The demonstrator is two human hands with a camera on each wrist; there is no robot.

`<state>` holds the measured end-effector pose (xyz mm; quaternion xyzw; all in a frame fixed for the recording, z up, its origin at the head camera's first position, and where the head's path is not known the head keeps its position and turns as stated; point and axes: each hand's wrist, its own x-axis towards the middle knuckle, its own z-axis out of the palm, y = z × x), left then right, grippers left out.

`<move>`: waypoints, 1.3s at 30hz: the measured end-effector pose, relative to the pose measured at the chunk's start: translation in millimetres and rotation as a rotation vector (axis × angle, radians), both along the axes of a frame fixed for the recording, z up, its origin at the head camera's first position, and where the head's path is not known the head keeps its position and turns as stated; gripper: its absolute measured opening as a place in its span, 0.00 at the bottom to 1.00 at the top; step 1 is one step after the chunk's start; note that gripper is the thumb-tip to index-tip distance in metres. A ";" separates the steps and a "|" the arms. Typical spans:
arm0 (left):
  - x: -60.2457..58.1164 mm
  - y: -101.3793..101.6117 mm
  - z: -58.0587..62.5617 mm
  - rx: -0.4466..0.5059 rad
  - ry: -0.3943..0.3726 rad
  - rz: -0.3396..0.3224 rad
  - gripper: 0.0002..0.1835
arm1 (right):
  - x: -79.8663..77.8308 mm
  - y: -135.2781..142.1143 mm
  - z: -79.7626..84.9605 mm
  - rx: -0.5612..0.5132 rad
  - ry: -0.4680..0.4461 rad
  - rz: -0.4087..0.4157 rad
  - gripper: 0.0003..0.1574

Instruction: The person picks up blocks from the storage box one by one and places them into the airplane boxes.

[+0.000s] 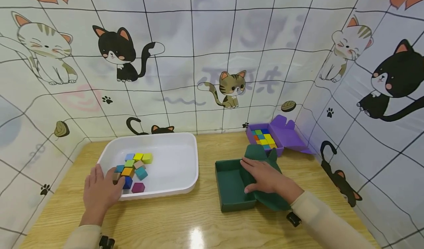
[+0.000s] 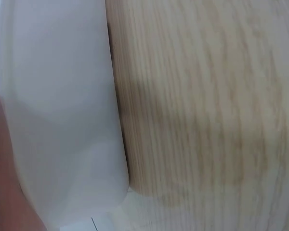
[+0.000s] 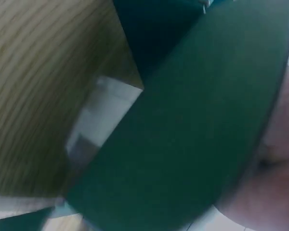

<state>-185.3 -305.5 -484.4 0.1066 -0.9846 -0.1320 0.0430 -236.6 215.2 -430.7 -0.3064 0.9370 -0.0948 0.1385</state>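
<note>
My left hand [image 1: 101, 192] reaches over the near left corner of a white tray [image 1: 172, 164], its thumb beside a dark blue block [image 1: 127, 182]. A wooden block [image 1: 116, 177] shows between thumb and index finger. Several coloured blocks lie around them, including an orange block [image 1: 127, 172] and a magenta block [image 1: 138, 187]. On the right, my right hand [image 1: 265, 177] rests with extended fingers across the inner side and lid of an open dark green box [image 1: 236, 206]. A rounded green flap [image 3: 183, 125] covers much of the right wrist view, part of that hand behind it.
At the back right stands an open purple box [image 1: 281, 151] packed with coloured blocks, its purple lid [image 1: 289, 135] folded outward. Beneath everything is a wooden table [image 1: 165, 219]. A cat-patterned sheet [image 1: 175, 68] rises behind the table and along its sides.
</note>
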 end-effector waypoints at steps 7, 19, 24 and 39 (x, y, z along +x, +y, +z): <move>-0.2 -6.9 -1.8 0.008 0.002 -0.003 0.34 | -0.7 14.3 6.7 0.018 -0.074 -0.030 0.57; 0.6 -11.4 -0.2 0.021 -0.004 -0.003 0.34 | -0.3 -15.3 7.0 -0.004 -0.135 -0.004 0.57; 0.8 -14.9 0.6 0.033 -0.008 0.005 0.34 | -3.7 -31.7 6.0 0.009 -0.138 0.008 0.57; -1.9 -28.5 1.0 0.019 -0.034 0.025 0.35 | -23.2 -63.7 3.6 0.101 -0.143 0.028 0.61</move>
